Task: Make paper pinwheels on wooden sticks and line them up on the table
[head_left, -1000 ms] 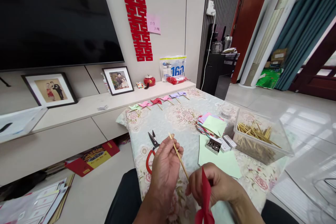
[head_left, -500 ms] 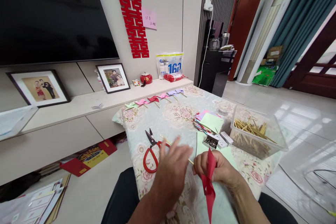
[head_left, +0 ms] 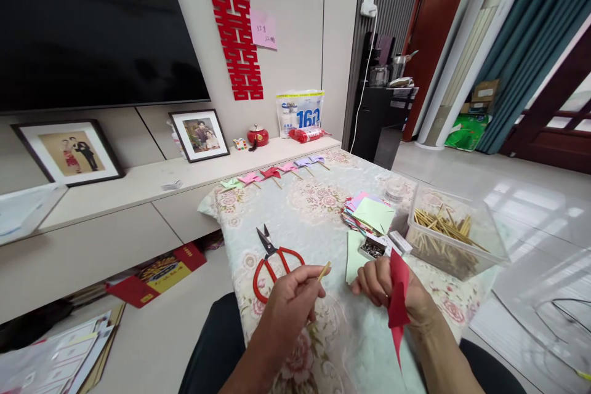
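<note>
Head view: at six o'clock, the left hand pinches a wooden stick between closed fingers; the right hand, at five o'clock, grips folded red paper beside red scissors on the floral tablecloth.

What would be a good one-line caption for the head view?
Left hand holds a wooden stick, right hand holds folded red paper, beside red scissors.

Red folded paper, red-handled scissors, pale floral tablecloth, lt green sheet.
</note>
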Motion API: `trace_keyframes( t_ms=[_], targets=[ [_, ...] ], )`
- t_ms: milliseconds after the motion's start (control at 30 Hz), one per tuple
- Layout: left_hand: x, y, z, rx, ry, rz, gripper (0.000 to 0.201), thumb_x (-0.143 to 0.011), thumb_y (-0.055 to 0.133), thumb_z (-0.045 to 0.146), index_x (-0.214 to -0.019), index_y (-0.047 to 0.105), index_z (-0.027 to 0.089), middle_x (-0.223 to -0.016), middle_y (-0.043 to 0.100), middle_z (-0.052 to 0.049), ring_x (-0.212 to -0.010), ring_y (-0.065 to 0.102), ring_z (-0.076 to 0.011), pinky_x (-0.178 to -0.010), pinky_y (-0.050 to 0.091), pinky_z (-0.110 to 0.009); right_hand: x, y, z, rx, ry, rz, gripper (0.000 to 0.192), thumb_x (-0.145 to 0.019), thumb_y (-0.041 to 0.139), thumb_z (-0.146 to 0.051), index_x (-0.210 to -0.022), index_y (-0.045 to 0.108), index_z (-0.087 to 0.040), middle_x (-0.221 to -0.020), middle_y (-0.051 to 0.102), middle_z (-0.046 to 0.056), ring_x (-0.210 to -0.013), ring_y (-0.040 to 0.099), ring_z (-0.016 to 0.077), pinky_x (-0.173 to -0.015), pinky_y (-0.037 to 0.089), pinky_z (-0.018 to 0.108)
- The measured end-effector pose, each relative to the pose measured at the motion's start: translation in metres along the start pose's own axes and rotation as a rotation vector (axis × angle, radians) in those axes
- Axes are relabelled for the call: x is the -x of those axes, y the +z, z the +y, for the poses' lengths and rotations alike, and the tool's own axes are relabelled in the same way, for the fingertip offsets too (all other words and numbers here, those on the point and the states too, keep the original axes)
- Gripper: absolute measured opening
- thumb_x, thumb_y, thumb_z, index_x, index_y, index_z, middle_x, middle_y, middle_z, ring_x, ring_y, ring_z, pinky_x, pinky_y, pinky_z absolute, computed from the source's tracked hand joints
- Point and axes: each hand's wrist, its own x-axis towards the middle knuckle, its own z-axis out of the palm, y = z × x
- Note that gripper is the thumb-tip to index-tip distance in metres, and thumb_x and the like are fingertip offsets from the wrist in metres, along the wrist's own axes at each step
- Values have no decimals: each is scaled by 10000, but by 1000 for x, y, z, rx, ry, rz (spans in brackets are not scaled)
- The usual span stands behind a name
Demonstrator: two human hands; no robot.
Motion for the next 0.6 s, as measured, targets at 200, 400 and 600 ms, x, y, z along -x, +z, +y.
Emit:
trace_keyframes(
  t_ms=[200,400,600],
  targets=[
    [3,13,2,385,-149,0,318,-773,703,371,-997,762,153,-643,557,27,-440,305,-40,-450,160,-209,1,0,5,23,21,-50,268,-696,862,-367,-663,645,-212,-585,546,-33,-595,511,146,-774,452,374],
    [1,21,6,606,-187,12,243,-681,808,365,-785,752,152,-721,619,-17,-535,525,-89,-487,334,-204,1,-2,7,10,32,-51,254,-684,881,-374,-700,689,-209,-620,582,-11,-629,529,164,-769,463,378],
    [2,23,9,636,-182,25,177,-674,807,271,-772,725,148,-625,566,16,-532,467,-67,-491,326,-176,0,1,6,10,71,-18,227,-658,896,-296,-686,689,-207,-622,607,-7,-629,539,166,-774,464,381]
  ],
)
